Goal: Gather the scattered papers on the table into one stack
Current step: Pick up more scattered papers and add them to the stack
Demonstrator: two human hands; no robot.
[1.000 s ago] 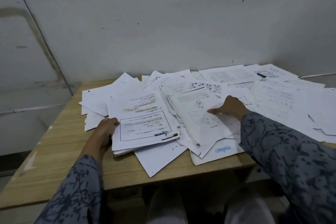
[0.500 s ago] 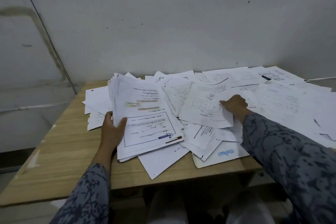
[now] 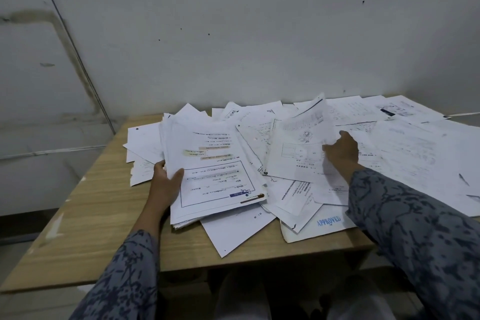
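On the wooden table (image 3: pixel 85 215), the left hand (image 3: pixel 163 187) pinches the side of a thick stack (image 3: pixel 213 169) in the middle of the frame, while farther back, to the right, the right hand (image 3: pixel 340 150) pinches a lifted sheet (image 3: pixel 298 148) above the scattered papers (image 3: pixel 415 143).
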